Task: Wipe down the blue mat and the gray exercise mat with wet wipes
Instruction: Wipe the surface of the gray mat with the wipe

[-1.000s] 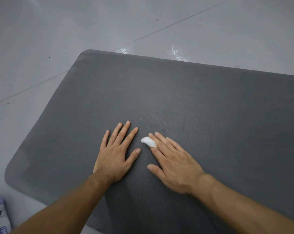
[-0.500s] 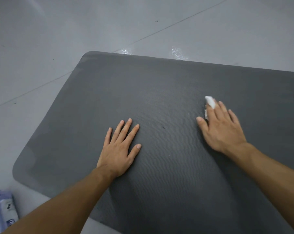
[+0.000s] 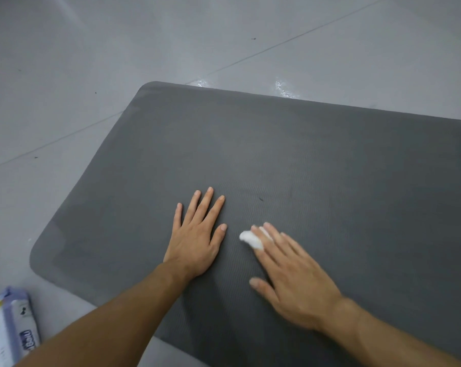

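Lying flat on the pale gray floor [image 3: 91,62], the gray exercise mat [image 3: 330,168] fills the middle and right of the head view. Both of its rounded left corners are visible; its right end runs out of frame. The surface is finely ribbed, with 1 small dark speck a little beyond the fingertips.

Left hand [image 3: 197,234]: palm down on the mat, all 5 digits straight and slightly spread, holding nothing. The forearm enters from the bottom left.

Right hand [image 3: 295,282]: palm down on the mat just beside the left hand, not touching it. The fingers are extended and flat, with the thumb out to the side. A small white wad of wet wipe [image 3: 250,239] sits under the index and middle fingertips, pressed against the mat. Part of it protrudes past the index finger toward the left thumb. This hand is motion-blurred, so it cannot be told whether the wipe is also tucked between those 2 fingers.

Pack of wet wipes [image 3: 9,329]: on the floor at the bottom left corner, near the mat's near edge, cut by the frame and partly hidden behind the left forearm. The wrapper is white and lavender; the print is not legible.

Floor: 1 thin joint line runs diagonally and meets the mat near its far-left corner. 2 shiny wet patches [image 3: 285,88] lie just beyond the mat's far edge.
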